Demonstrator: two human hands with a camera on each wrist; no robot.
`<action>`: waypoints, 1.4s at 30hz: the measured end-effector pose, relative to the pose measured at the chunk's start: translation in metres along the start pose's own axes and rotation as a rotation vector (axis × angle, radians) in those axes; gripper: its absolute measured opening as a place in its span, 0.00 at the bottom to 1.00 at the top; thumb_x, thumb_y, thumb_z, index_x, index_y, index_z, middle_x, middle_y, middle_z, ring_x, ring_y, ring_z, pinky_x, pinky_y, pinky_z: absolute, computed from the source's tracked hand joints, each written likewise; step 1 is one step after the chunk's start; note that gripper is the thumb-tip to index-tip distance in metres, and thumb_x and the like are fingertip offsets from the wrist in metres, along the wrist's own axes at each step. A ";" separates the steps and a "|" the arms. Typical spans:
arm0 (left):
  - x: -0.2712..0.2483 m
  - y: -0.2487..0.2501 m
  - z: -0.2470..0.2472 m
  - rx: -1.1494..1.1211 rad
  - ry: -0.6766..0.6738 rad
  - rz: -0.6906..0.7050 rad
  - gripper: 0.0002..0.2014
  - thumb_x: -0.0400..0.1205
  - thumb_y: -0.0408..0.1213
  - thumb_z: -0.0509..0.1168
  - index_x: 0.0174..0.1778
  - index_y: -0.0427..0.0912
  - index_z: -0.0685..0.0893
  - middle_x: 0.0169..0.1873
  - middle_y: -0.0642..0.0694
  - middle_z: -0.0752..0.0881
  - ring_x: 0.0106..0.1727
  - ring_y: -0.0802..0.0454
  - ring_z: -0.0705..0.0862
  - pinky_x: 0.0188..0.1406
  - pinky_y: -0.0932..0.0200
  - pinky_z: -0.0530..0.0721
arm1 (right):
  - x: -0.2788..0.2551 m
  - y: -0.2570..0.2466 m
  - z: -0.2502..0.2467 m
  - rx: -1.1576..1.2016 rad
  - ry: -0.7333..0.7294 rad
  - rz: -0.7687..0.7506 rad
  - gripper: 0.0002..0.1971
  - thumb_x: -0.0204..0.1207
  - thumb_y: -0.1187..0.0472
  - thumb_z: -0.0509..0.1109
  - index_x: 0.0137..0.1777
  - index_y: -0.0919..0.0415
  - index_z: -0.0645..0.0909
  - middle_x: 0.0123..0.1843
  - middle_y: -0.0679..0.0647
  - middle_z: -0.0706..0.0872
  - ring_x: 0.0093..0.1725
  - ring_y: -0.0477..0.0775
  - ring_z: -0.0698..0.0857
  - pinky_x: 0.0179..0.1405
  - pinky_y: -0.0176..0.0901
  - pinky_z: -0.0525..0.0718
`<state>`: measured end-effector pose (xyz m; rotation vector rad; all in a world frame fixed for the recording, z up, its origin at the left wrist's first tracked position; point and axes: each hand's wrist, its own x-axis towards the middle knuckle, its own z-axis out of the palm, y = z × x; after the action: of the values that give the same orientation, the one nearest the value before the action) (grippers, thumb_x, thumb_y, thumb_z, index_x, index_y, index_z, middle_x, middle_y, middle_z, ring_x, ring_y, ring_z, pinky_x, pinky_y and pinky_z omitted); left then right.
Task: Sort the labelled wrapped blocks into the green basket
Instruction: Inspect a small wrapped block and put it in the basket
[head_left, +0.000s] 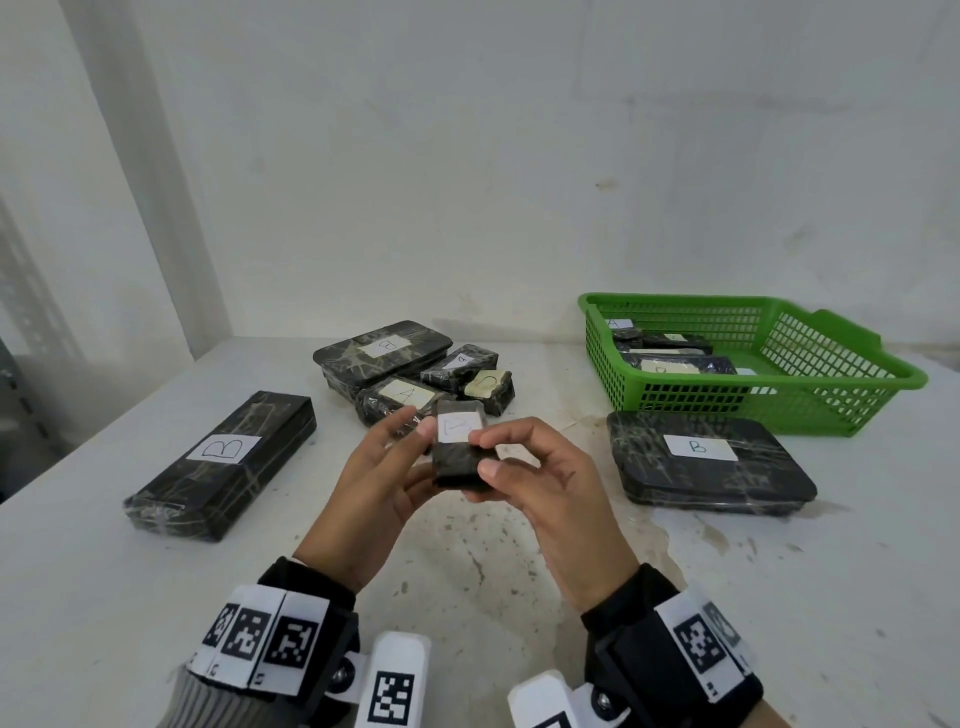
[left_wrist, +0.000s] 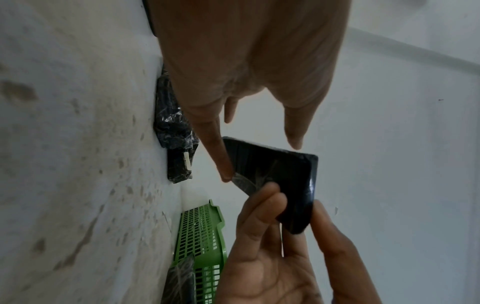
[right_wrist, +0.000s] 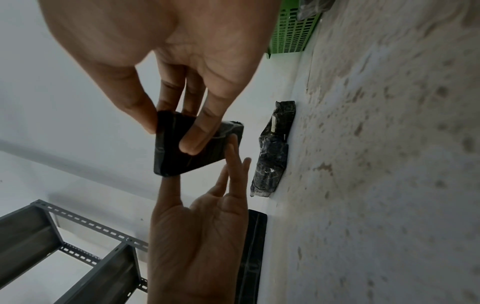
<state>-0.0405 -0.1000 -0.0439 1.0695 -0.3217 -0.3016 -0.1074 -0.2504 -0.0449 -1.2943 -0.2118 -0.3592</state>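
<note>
A small black wrapped block (head_left: 460, 452) with a white label on top hangs above the middle of the table. My right hand (head_left: 524, 467) pinches it between thumb and fingers, seen close in the right wrist view (right_wrist: 168, 162). My left hand (head_left: 389, 462) lies beside it with straight fingers, its fingertips (left_wrist: 226, 172) touching the block's (left_wrist: 275, 174) left edge. The green basket (head_left: 779, 410) stands at the back right with several wrapped blocks inside.
A long block labelled B (head_left: 223, 462) lies at the left. A flat block labelled B (head_left: 706, 462) lies in front of the basket. Several more labelled blocks (head_left: 400, 397) cluster behind my hands near the wall. A grey metal rack (right_wrist: 64, 236) stands beyond the table's left side.
</note>
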 end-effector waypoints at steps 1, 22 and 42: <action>0.001 -0.001 0.000 -0.007 0.017 -0.017 0.33 0.75 0.39 0.74 0.75 0.37 0.71 0.51 0.39 0.91 0.47 0.46 0.91 0.41 0.60 0.89 | -0.001 0.000 0.001 -0.013 -0.023 0.025 0.11 0.68 0.68 0.72 0.51 0.63 0.82 0.54 0.54 0.90 0.47 0.56 0.91 0.42 0.42 0.88; -0.003 -0.006 0.000 0.125 -0.187 0.181 0.23 0.67 0.20 0.71 0.57 0.39 0.87 0.57 0.35 0.88 0.55 0.38 0.88 0.56 0.50 0.88 | 0.003 -0.006 -0.007 -0.209 0.113 0.000 0.07 0.80 0.63 0.71 0.54 0.54 0.87 0.50 0.52 0.90 0.32 0.44 0.85 0.33 0.33 0.82; -0.010 -0.006 0.010 0.159 -0.173 0.266 0.17 0.74 0.45 0.68 0.53 0.40 0.91 0.56 0.42 0.91 0.61 0.52 0.87 0.55 0.65 0.83 | 0.004 -0.002 -0.004 -0.180 0.152 -0.046 0.16 0.69 0.48 0.74 0.45 0.62 0.86 0.40 0.51 0.91 0.41 0.56 0.91 0.46 0.45 0.90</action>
<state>-0.0543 -0.1069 -0.0458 1.1440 -0.6452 -0.1316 -0.1043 -0.2551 -0.0430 -1.4334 -0.0821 -0.5232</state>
